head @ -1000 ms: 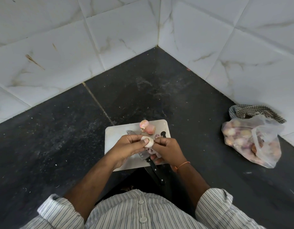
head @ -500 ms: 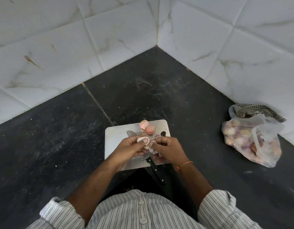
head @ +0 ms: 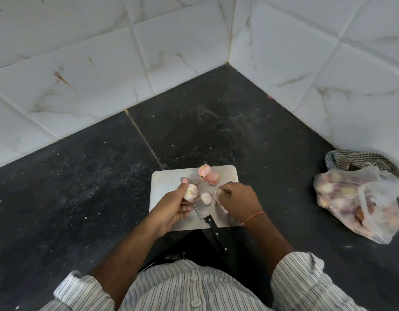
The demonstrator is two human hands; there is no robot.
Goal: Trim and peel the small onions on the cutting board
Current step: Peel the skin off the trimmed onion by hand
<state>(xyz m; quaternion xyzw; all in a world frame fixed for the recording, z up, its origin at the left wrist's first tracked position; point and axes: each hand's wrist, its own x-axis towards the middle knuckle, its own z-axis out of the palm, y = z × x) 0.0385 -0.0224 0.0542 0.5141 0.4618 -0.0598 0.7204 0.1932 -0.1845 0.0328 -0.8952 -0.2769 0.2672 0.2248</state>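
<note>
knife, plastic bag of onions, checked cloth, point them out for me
knife (head: 213, 230): head view, on the black handle past the board's near edge.
plastic bag of onions (head: 342, 198): head view, on the bag's bulging middle.
checked cloth (head: 355, 159): head view, on the folded top.

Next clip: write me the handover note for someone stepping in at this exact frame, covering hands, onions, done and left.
Left hand holds a pale, peeled-looking onion over the cutting board.
Right hand pinches a scrap of peel above the board's right side.
Knife lies on the board untouched, its handle hanging over the near edge.
A second pale onion rests mid-board; two pink, unpeeled onions sit at the far edge.
Left: drop the peel, then trim and peel those two. The bag of onions lies to the right.
</note>
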